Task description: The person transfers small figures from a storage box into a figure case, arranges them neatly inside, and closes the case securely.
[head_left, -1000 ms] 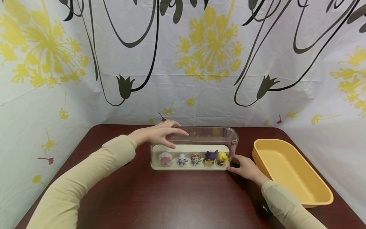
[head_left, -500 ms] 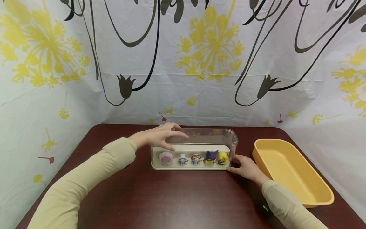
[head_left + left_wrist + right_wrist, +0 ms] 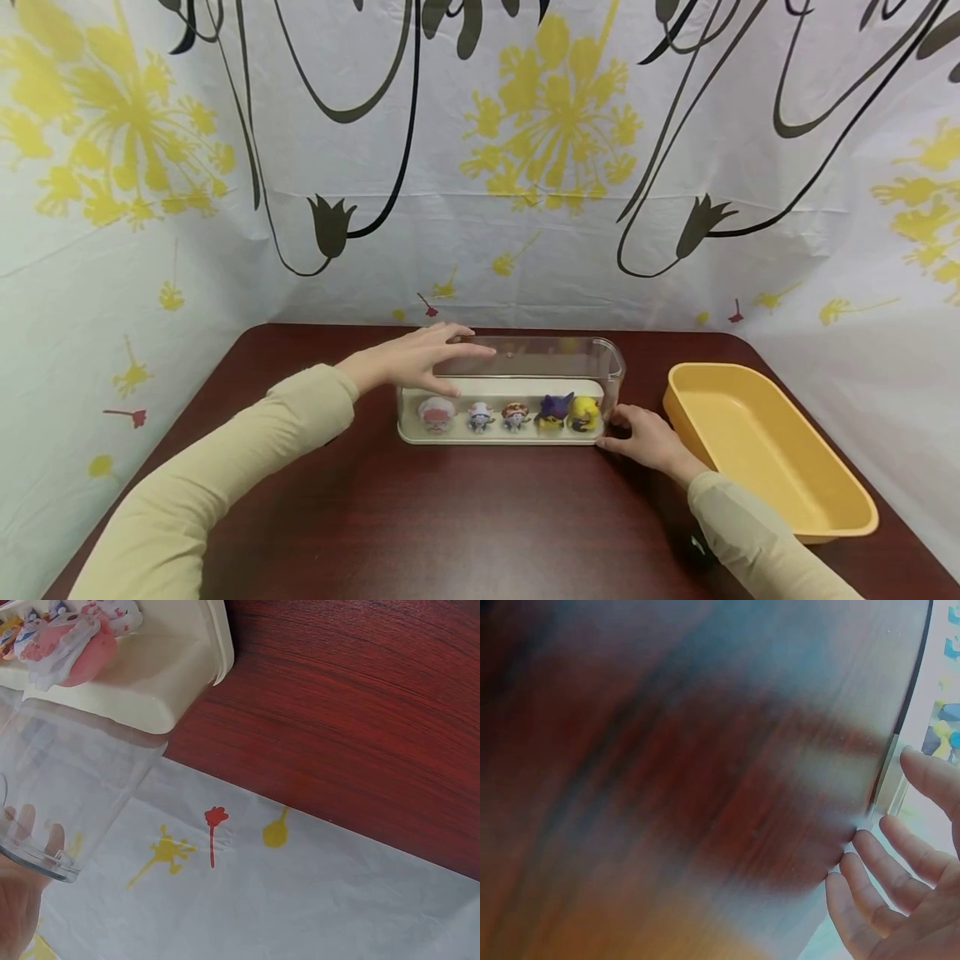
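Clear cover (image 3: 540, 358) w/ cream base (image 3: 495, 436). Figures in cover, L to R: pink-white (image 3: 436, 414), white-blue (image 3: 480, 416), red-brown (image 3: 514, 415), purple (image 3: 553, 411), yellow (image 3: 582, 412). Right of cover: yellow-orange tray (image 3: 780, 492). Dark red-brown table (image 3: 465, 517). White cloth (image 3: 480, 167), yellow flowers, black stems.

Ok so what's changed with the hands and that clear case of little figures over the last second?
Very little. The left hand has sunk slightly along the top of the clear cover, thumb on its front. The right hand stays at the right end of the cream base. The five figures and the yellow tray have not moved.
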Action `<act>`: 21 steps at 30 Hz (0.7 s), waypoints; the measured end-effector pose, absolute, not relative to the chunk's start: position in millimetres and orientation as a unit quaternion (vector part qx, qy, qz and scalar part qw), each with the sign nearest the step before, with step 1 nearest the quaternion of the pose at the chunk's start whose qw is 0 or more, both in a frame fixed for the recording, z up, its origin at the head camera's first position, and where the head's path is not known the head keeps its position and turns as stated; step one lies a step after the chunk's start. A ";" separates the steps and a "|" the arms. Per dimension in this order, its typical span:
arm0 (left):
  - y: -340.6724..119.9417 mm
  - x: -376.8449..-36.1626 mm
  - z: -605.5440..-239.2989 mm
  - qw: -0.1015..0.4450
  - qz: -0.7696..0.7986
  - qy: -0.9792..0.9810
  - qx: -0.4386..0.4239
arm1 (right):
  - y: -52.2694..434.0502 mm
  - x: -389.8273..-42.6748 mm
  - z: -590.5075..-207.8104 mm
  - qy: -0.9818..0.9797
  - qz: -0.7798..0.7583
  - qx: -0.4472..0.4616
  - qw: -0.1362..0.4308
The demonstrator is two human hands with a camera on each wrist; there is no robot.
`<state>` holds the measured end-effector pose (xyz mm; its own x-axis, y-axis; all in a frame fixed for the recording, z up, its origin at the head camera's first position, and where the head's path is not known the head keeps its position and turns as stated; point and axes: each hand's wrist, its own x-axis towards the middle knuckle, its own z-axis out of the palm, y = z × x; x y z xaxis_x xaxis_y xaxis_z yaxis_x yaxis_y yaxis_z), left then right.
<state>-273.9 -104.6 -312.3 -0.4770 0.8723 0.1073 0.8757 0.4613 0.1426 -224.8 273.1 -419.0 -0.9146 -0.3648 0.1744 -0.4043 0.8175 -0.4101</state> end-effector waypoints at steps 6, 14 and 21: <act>-106.7 -272.8 -315.0 0.019 -0.108 -0.865 -0.490 | 272.6 -224.0 -419.0 -0.952 0.226 0.202 0.041; -132.5 -270.4 -305.7 0.210 -0.166 -0.862 -0.430 | 278.2 -225.2 -413.9 -0.949 0.238 0.208 0.016; -167.5 -253.8 -296.8 0.337 -0.185 -0.871 -0.307 | 285.0 -221.0 -388.0 -0.949 0.251 0.183 0.058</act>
